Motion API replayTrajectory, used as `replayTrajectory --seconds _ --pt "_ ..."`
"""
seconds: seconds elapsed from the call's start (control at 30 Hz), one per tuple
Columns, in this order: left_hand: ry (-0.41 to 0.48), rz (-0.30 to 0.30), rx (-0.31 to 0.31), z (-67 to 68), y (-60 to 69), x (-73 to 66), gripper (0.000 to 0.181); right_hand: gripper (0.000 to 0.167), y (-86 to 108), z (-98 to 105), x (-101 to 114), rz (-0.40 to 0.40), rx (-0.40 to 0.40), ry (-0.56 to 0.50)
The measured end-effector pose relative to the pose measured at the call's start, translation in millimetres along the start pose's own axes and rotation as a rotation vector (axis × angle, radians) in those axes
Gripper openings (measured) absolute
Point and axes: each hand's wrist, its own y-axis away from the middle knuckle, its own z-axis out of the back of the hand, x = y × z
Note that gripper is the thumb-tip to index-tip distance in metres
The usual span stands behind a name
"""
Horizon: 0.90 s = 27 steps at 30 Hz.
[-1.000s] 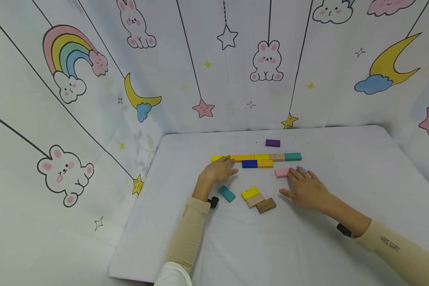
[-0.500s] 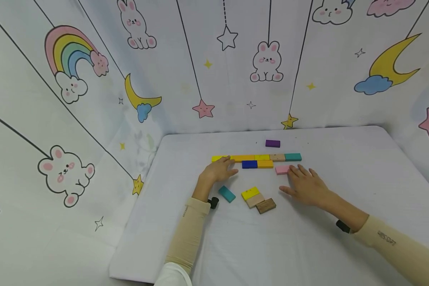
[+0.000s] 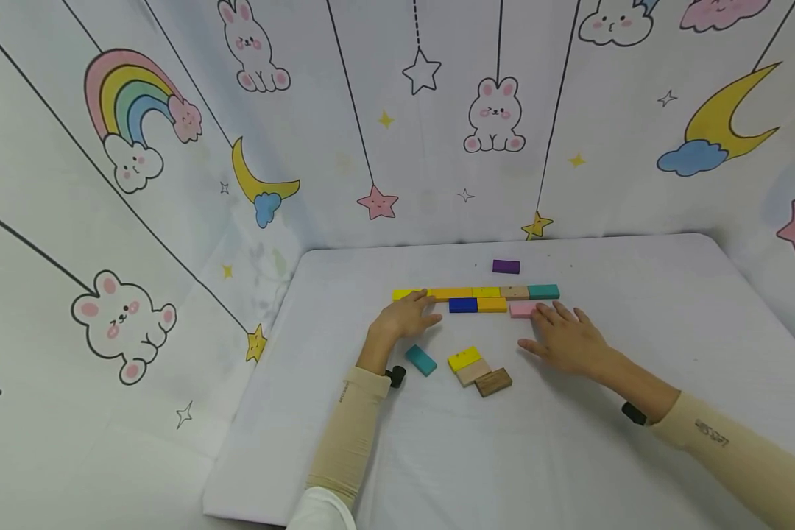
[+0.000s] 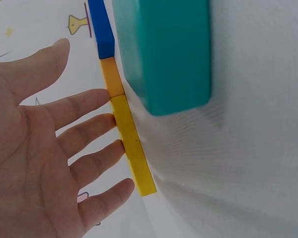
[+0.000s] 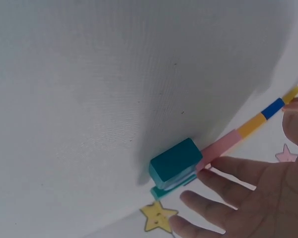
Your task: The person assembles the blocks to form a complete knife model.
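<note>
Dark lettering [image 3: 712, 433] on beige sleeves [image 3: 748, 467], blurred, not readable

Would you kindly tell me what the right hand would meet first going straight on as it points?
The right hand would likely meet the pink block, directly by its fingers, then the teal block beyond; exact contact is hard to judge.

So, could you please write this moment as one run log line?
left hand: touches long yellow block | right hand: touches pink block | pink block: beside front orange block | purple block: lies apart
</note>
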Motion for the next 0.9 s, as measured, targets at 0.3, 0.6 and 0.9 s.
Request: replayTrajectory --seconds 0.3,0.6,0.9 --pt "-0.007 0.004 -0.008 -0.8 -0.1 0.5 0.063 0.075 -6.3 1 -2 0.013 0.005 0.004" --pt "-0.015 0.005 -0.01 -1.9 0.4 0.4 0.063 0.074 -9.5 2 -4 0.017 0.007 0.02" --pt "-0.011 0.005 -0.01 -2.2 0.7 0.5 0.063 0.073 -11.3 4 -4 0.03 -0.003 0.011"
